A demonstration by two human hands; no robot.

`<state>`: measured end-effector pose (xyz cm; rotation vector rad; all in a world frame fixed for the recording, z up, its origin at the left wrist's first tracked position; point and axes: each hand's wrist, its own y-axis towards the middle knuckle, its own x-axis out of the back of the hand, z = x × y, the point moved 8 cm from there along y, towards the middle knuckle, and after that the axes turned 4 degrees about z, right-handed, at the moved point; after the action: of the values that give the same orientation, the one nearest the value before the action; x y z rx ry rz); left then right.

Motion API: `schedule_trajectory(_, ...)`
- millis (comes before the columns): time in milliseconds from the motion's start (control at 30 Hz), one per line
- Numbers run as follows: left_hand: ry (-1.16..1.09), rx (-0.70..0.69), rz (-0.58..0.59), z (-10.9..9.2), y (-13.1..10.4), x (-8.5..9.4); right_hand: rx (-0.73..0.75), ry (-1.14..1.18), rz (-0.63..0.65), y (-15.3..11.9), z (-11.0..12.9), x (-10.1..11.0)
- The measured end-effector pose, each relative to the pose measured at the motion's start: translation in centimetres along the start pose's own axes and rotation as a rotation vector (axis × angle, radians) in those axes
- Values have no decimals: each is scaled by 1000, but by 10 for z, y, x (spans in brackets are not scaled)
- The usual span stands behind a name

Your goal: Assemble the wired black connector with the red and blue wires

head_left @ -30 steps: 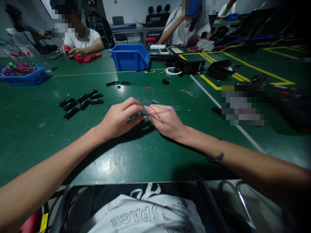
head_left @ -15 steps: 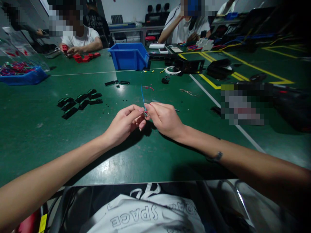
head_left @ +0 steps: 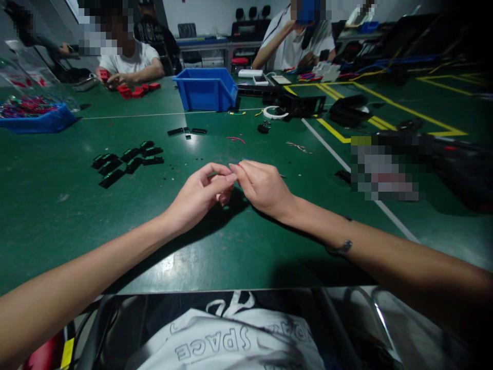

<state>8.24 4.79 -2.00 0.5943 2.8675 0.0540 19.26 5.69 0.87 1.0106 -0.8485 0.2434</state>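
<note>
Over the green table, my left hand (head_left: 198,198) and my right hand (head_left: 264,187) meet fingertip to fingertip. Thumb and forefinger of the left are pinched together, its other fingers curled below. The right is closed, with its thumb laid toward the left fingertips. Thin wires are held between them, almost wholly hidden by the fingers; only a speck of red shows at the right forefinger. Beyond the hands a short red wire (head_left: 236,139) lies on the table, and some bare copper-coloured strands (head_left: 299,147) are farther right.
Black parts with green (head_left: 127,162) lie in rows at left. Small black pieces (head_left: 187,132) and a blue bin (head_left: 206,90) are ahead. A blue tray (head_left: 57,121) with colourful wires stands far left. Two people sit across the table; one holds a red block (head_left: 103,75).
The blue wire that stood up from between my fingertips no longer shows. My hands have barely moved, and the fingertips have come closer together.
</note>
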Motion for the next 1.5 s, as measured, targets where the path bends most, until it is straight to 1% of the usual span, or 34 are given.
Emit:
schedule_trajectory(100,252,-138,32,-9,-1,1,3,2,-7,1,0,2)
schedule_trajectory(233,689,-318,28,-24,-7,4,29,-3,-23,1,5,4)
schedule_trajectory(333,992,-460,36,-36,-13,1,30,-9,-4,2,6,2)
schedule_trajectory(400,1125,-535,57,-41,-15,-2,24,-12,9,1,5,1)
schedule_trajectory(500,1244,-574,98,-41,-15,-4,28,-11,20,1,5,0)
schedule_trajectory(633,1371,-561,158,-38,-12,-5,42,-16,35,0,7,-1)
schedule_trajectory(700,1399,-550,175,-38,-12,-7,46,-16,41,0,9,-1)
schedule_trajectory(800,1316,-489,178,-40,-11,-7,50,-8,29,1,11,1)
schedule_trajectory(867,1186,-417,178,-40,-10,-6,47,-9,8,2,11,5)
schedule_trajectory(967,930,-300,169,-37,-7,-3,44,-20,-11,3,12,9)
schedule_trajectory(1167,324,-45,161,-12,0,2,37,-57,19,5,12,8)
schedule_trajectory(1267,110,79,112,-1,2,2,48,-79,19,6,13,7)
schedule_trajectory(1333,7,143,78,1,2,2,56,-82,5,7,13,9)
schedule_trajectory(1400,-59,156,34,-2,4,7,54,-66,-20,8,11,13)
schedule_trajectory(1500,-67,88,-20,-12,9,19,8,-14,-81,9,3,24)
